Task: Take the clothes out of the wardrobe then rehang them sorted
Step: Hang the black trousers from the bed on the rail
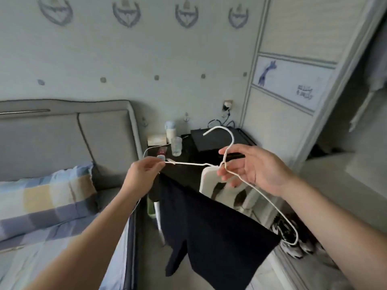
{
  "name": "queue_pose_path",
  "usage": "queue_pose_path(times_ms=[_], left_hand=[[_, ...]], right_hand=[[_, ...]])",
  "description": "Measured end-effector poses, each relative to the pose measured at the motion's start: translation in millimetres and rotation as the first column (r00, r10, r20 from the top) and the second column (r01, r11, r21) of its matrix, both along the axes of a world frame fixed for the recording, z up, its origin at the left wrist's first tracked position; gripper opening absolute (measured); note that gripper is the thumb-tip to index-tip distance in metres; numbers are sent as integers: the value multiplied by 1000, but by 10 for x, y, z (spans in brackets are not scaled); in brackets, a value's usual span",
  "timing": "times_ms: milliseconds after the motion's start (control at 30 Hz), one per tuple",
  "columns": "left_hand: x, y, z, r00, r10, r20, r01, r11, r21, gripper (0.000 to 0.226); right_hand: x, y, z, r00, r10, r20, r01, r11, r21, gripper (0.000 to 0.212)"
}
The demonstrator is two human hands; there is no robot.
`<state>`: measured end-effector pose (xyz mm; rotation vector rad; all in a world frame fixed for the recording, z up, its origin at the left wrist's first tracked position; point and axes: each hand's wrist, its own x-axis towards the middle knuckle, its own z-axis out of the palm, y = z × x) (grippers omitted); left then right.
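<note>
A white wire hanger (pixel 227 135) is held level in front of me, its hook pointing up and away. A dark navy garment (pixel 215 233) hangs over the hanger's lower bar and drapes down toward the floor. My left hand (pixel 144 174) pinches the hanger's left tip. My right hand (pixel 249 166) holds the hanger at the twisted neck below the hook, fingers loosely curled round the wire. The wardrobe (pixel 293 84) stands at the right, its sliding door pale with a blue drawing; the open dark interior shows at the far right.
A bed with a checked blue and yellow pillow (pixel 46 197) and grey padded headboard (pixel 69 139) fills the left. A black bedside table (pixel 209 151) carries a glass, a bottle and small items. A white stool-like object (pixel 228 191) and patterned cloth lie on the floor by the wardrobe.
</note>
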<state>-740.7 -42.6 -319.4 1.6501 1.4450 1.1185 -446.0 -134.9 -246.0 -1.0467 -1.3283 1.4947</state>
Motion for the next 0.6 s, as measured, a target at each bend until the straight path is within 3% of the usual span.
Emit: queue_pose_path(times_ms=[267, 467, 600], left_hand=[[2383, 17, 204, 934, -350, 74, 357, 929, -103, 36], [3786, -130, 419, 797, -592, 117, 603, 775, -189, 41], [4476, -171, 611, 674, -723, 151, 730, 621, -285, 49]], right_hand=[[1889, -426, 51, 942, -205, -266, 200, 979, -44, 60], [3012, -785, 157, 895, -256, -366, 256, 965, -51, 65], [3583, -1018, 249, 866, -313, -390, 308, 948, -77, 70]])
